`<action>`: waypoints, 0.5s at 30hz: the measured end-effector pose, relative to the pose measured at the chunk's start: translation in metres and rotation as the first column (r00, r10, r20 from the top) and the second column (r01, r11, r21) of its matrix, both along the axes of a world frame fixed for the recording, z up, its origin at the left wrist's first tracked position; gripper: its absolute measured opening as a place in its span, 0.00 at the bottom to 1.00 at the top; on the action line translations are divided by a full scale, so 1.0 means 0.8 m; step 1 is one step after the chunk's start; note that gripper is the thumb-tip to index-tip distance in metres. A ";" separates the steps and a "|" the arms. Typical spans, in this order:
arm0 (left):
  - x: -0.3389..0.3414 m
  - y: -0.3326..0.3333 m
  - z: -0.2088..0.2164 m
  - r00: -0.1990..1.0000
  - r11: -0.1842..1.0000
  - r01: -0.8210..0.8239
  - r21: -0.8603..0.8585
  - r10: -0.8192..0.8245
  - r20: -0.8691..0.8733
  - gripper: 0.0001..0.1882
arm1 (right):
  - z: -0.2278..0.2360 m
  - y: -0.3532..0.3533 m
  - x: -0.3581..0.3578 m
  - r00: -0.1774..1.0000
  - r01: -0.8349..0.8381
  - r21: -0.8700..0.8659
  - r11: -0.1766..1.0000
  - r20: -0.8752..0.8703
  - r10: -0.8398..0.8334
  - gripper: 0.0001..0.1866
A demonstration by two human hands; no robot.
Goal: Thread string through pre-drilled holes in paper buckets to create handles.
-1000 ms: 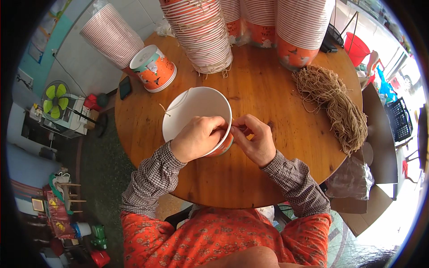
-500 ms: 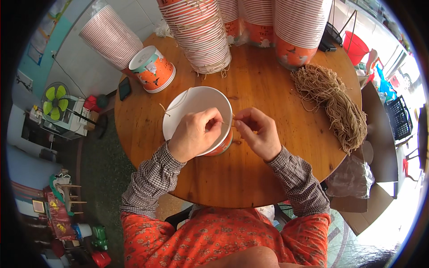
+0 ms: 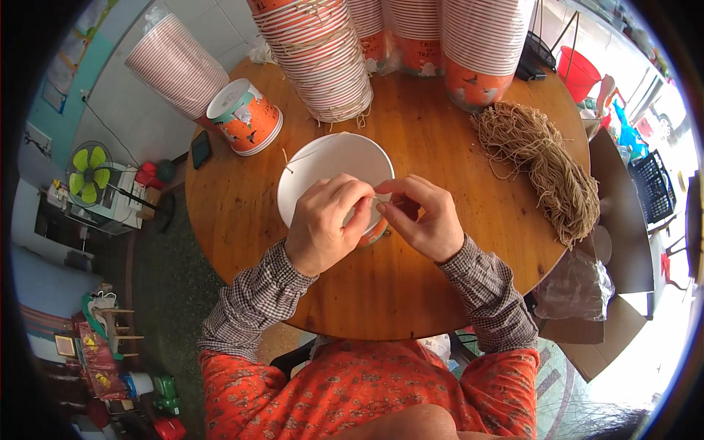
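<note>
Both hands working over a round wooden table (image 3: 440, 308), close to its near edge. White-lined orange paper bucket (image 3: 323, 158) sitting on the wood in front of the person, its mouth facing up. Left hand (image 3: 330, 224) is hanging over the near right part of the bucket's mouth; thumb and forefinger are pinching a thin tan cord (image 3: 377, 196). Right hand (image 3: 424, 218) is staying level with it just outside the rim, thumb and forefinger closing on the same cord, which is showing as a short length between the fingertips. Remaining fingers of both hands are curling inward; cannot tell whether the left hand is touching the rim. A knotted cord end is sticking out at the bucket's far left side.

Hank of tan twine (image 3: 539, 169) is lying to the right on the table, well apart from the hands. Beyond the bucket, a tall nested stack of orange buckets (image 3: 319, 66) is leaning, cords dangling among its rims. Plastic-wrapped bucket stack (image 3: 480, 59) is standing farther right. To the left, an upside-down orange bucket set (image 3: 249, 121) is resting near a dark phone (image 3: 200, 149).
</note>
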State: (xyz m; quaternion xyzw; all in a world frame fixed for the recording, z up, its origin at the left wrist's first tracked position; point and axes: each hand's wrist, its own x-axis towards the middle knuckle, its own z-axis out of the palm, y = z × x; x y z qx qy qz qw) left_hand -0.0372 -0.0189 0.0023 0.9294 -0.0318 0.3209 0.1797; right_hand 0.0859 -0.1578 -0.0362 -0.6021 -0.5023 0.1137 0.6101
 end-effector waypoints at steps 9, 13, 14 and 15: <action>-0.009 -0.027 -0.014 0.997 0.996 -0.061 -0.058 0.059 -0.045 0.06 | 0.007 -0.011 0.017 0.984 0.160 -0.051 0.986 0.085 -0.155 0.10; -0.013 -0.024 -0.017 1.000 0.995 -0.008 0.103 0.010 -0.016 0.06 | 0.007 -0.017 0.035 0.917 0.341 0.046 0.939 0.202 -0.343 0.07; -0.013 -0.023 -0.016 1.000 0.995 -0.009 0.103 0.011 -0.016 0.06 | 0.008 -0.020 0.039 0.896 0.380 0.089 0.921 0.211 -0.390 0.07; -0.011 -0.022 -0.015 0.999 0.993 -0.006 0.115 0.010 -0.037 0.07 | 0.013 -0.026 0.041 0.855 0.431 0.081 0.898 0.281 -0.436 0.05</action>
